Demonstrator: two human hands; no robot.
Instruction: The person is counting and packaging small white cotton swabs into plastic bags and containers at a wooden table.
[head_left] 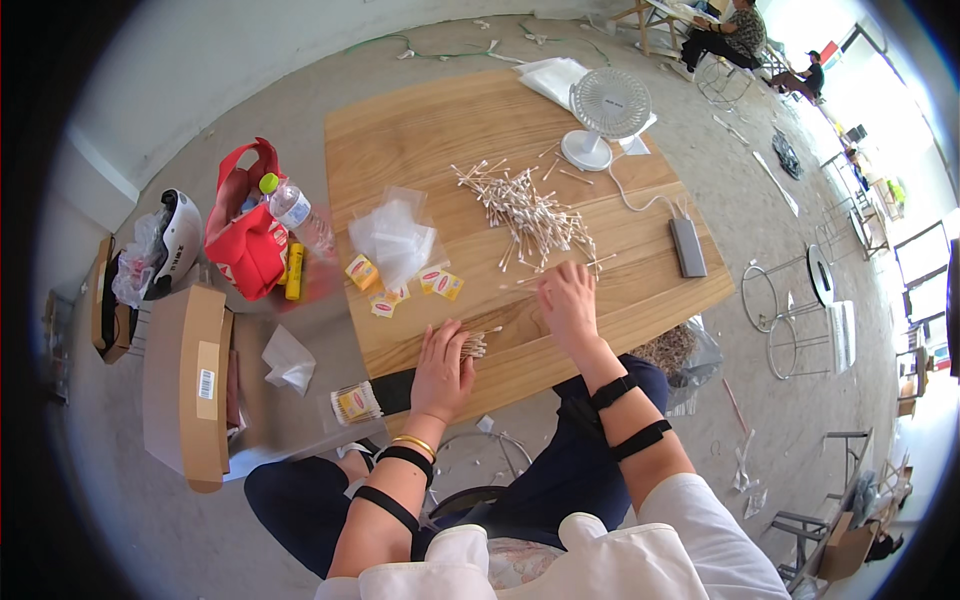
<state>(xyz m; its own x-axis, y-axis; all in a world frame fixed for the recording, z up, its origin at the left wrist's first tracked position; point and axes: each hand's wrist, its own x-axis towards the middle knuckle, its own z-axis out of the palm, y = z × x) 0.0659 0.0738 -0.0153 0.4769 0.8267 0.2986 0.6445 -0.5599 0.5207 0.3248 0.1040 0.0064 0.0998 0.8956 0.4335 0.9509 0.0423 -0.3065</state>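
My left hand (443,365) is closed around a small bunch of cotton swabs (473,347) at the near edge of the wooden table (640,330). Some swab tips stick out past its thumb side. My right hand (570,305) is at the near side of a loose pile of cotton swabs (530,210), its fingers bent down together; what is in them is hidden. Left of the pile lie clear plastic bags (395,240) and several small yellow-and-white cards (440,282). A packed bag of swabs (355,402) with a yellow card sits left of my left hand.
A white fan (610,105) stands at the back right, cabled to a grey power bank (687,248). On the left are a red bag (245,220), a water bottle (298,215), a yellow tube (294,271) and a cardboard box (195,385). People sit far off.
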